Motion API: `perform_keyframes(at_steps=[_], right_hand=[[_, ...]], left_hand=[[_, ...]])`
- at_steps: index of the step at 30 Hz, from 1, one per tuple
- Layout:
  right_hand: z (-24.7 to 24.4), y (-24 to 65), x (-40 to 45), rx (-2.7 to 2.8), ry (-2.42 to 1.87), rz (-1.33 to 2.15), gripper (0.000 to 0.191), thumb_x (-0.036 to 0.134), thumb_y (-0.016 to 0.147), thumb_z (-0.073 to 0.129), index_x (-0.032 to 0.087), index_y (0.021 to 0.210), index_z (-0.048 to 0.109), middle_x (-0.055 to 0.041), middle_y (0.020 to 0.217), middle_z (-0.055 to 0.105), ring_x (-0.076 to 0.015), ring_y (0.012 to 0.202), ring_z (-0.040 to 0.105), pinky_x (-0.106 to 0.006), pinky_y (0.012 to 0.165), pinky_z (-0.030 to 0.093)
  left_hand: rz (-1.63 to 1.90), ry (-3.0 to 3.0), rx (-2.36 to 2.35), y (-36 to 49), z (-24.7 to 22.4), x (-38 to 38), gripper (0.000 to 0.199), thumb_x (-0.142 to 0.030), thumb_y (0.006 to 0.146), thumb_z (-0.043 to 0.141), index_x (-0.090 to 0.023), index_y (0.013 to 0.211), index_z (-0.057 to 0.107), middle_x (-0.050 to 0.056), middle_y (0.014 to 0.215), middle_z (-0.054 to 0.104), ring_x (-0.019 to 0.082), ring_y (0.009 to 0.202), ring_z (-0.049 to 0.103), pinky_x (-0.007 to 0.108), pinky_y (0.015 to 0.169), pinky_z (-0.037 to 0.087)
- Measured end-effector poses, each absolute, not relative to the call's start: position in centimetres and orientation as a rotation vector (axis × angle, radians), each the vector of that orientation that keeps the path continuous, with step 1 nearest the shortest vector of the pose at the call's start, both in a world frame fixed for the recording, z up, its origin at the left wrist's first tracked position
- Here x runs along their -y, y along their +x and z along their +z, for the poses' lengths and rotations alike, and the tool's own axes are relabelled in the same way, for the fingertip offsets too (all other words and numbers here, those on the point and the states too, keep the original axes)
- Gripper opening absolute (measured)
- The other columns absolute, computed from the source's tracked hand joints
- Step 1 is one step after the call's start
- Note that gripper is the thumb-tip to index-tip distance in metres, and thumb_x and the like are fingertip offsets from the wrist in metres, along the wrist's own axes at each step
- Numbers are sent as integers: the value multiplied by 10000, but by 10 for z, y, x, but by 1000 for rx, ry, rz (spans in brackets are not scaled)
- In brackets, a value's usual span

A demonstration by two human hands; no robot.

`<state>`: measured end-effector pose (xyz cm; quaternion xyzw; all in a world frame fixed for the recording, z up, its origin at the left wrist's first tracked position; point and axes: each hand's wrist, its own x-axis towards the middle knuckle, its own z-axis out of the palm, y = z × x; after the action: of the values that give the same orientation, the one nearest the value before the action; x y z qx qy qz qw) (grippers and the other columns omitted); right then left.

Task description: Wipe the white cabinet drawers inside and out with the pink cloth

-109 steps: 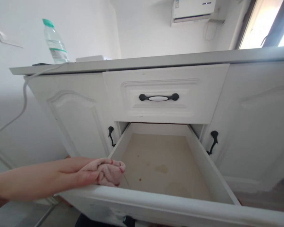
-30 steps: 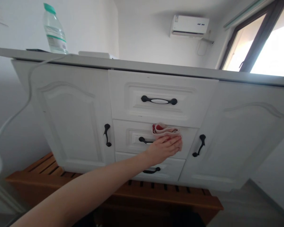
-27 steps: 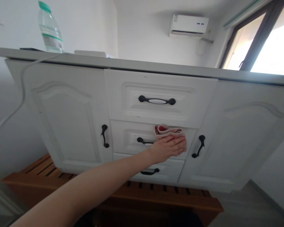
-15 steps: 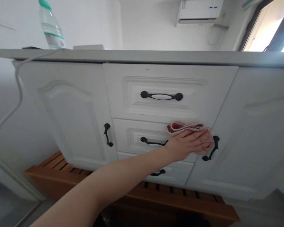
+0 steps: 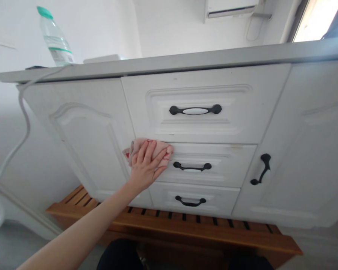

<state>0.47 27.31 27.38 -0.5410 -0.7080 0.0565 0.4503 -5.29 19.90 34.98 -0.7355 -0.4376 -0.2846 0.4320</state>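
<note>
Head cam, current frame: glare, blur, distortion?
Head view: window overexposed, bluish haze near the countertop's right end; head view: left hand and pink cloth fairly legible, slightly soft; head view: bottle leans, probably wide-angle stretch.

Left hand (image 5: 142, 173): ungloved. Left forearm (image 5: 87, 229): bare along its visible length. Legwear (image 5: 119, 255): black or very dark, plain, smoothly rounded in outline; second leg (image 5: 250, 263) equally dark, its detail lost in shadow
</note>
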Motion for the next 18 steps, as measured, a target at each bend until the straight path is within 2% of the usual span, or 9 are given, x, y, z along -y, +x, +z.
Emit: perform_keyframes(at_steps=[2,5,7,11,14,18], right_hand=[[285,-17,-270,1777,-1262,-95,362,201,925,433,339,1088,726,105,1401,554,-138,1318,502,-374,860,472],[297,-20,-266,1822,-1226,-534,631,-42,810,340,360,1062,756,199,1445,469,-226,1361,394,-367,764,451],[301,2,-263,1818,-1269,-696,679,-70,759,333,370,1048,761,198,1467,451,-244,1359,372,-342,737,444],[306,95,-256,1789,-1303,-561,626,-43,767,350,345,992,787,136,1332,602,-262,1384,328,-357,732,459],[306,167,-242,1689,-1212,-326,509,39,848,358,267,979,795,92,1355,592,-268,1421,305,-390,780,482],[279,215,-192,1608,-1314,-56,333,314,960,445,266,1157,710,15,1450,540,-225,1350,506,-422,937,505]], left_hand=[[-773,-1793,1148,-59,343,-201,794,-498,879,623,-389,1537,194,109,1675,134,402,1488,262,532,1080,355],[-918,-1737,1279,-41,338,-201,778,-453,901,599,-363,1546,172,125,1683,-21,448,1497,200,584,1051,372],[-987,-1779,1304,-16,340,-198,752,-431,916,577,-358,1546,174,122,1681,-59,454,1505,164,584,1044,374],[-820,-2038,1061,40,355,-191,672,-512,936,512,-406,1530,216,55,1679,131,346,1515,221,466,1042,377],[-712,-2127,904,85,369,-190,630,-553,964,414,-382,1538,218,9,1663,209,244,1525,217,404,1079,344],[-666,-2161,736,144,378,-195,609,-515,992,355,-336,1552,197,-2,1668,194,192,1538,166,354,1136,294]])
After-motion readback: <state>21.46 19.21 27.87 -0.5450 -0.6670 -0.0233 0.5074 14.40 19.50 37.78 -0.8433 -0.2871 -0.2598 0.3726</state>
